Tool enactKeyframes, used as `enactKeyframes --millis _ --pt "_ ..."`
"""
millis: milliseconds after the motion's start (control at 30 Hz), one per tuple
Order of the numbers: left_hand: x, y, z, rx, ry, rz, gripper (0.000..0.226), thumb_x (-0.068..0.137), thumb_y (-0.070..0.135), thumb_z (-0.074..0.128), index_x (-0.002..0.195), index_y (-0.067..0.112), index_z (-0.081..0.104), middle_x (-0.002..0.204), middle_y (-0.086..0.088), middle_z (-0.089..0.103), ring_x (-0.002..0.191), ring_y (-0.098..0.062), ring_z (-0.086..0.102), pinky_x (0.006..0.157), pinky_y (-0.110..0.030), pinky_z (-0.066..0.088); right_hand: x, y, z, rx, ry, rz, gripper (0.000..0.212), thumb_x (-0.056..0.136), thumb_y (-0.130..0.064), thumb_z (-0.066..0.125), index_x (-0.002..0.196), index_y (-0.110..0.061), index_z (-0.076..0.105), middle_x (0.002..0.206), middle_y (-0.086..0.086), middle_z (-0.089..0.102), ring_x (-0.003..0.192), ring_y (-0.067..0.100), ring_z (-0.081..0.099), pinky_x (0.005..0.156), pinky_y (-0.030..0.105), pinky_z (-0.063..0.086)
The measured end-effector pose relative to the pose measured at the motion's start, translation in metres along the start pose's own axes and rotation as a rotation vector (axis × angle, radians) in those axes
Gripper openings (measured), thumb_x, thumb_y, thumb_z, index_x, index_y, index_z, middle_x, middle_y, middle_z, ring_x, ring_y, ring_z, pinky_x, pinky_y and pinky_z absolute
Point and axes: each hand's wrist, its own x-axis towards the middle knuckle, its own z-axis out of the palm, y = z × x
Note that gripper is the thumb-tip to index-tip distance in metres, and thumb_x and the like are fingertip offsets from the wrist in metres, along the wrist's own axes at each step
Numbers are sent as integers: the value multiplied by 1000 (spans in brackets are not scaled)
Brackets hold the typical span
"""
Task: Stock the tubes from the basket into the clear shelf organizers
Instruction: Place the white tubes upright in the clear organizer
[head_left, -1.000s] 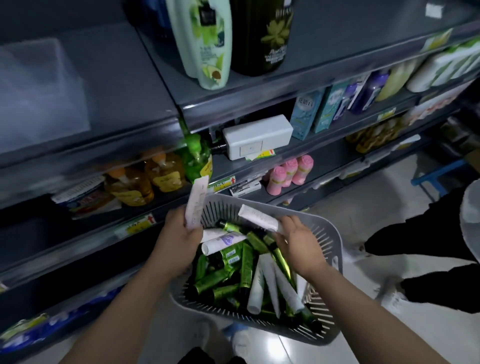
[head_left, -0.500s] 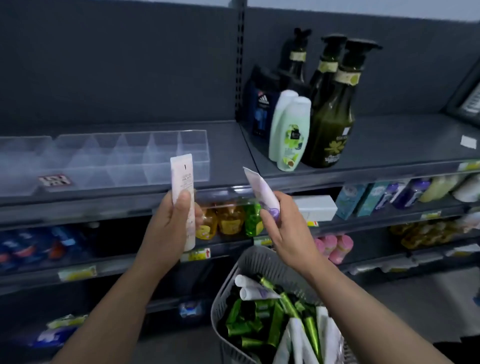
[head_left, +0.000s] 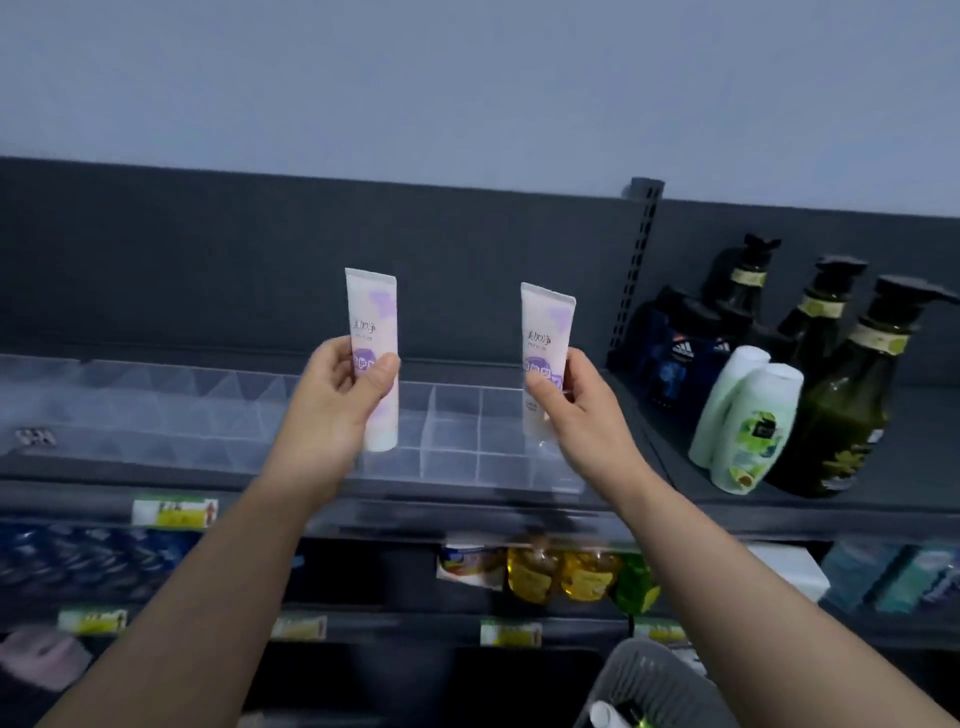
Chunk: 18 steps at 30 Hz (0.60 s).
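Note:
My left hand (head_left: 337, 400) grips a white tube with purple print (head_left: 372, 317), held upright, cap down. In my right hand (head_left: 569, 400) is a second white and purple tube (head_left: 545, 325), also upright. Both tubes hover just above the clear shelf organizer (head_left: 457, 436), a long tray of small square compartments on the top dark shelf. The compartments in view look empty. Only the rim of the grey basket (head_left: 649, 680) shows at the bottom right, with a tube end inside.
Dark pump bottles (head_left: 841, 395) and white-green bottles (head_left: 748, 421) stand on the shelf right of the organizer. A slotted shelf upright (head_left: 636, 270) rises between them. Yellow and green bottles (head_left: 561, 571) sit on the lower shelf.
Both hands have risen from the basket to the top shelf, each carrying a tube, and turned the tubes upright over the organizer. The view tilted up, so the basket dropped to the frame's bottom edge.

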Motion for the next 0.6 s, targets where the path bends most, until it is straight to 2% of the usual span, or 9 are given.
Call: enactKeyframes --millis 67,167,233,400,533,600 --pt "23 6 -17 -20 30 28 18 84 20 71 98 21 59 97 4 69 83 -8 64 75 -26 48 17 -9 19 70 -26 31 16 94 -29 56 109 -26 58 103 -5 67 91 15 61 79 29 49" --pt "60 6 -40 50 68 46 24 74 12 80 87 18 61 87 4 73 74 -8 66 68 -26 51 39 -18 45 152 -55 52 16 93 -21 57 109 -19 60 105 -1 68 87 7 60 77 22 47" --pt "81 2 -49 110 53 28 26 70 14 83 88 19 65 84 5 74 72 -8 68 66 -27 52 52 -20 59 182 -61 70 15 92 -15 58 107 -16 60 102 -1 68 87 6 61 78 22 48" --pt "122 -13 -59 200 -58 -31 33 68 10 85 95 14 66 88 7 74 79 -8 70 66 -22 54 76 -19 85 167 -35 120 21 86 -8 63 102 -21 59 100 -2 68 98 19 64 82 30 54" --pt "142 -36 -64 282 -133 -61 31 63 8 87 86 17 68 84 2 75 80 -16 72 76 -40 59 88 -14 98 173 -13 132 13 88 -12 61 100 -17 61 100 4 69 93 23 64 90 44 52" --pt "148 -46 -66 342 -159 -60 30 62 11 88 84 16 69 81 1 75 79 -18 72 76 -42 59 92 -13 102 159 3 144 12 90 -15 59 102 -18 61 102 3 69 99 25 65 91 45 53"
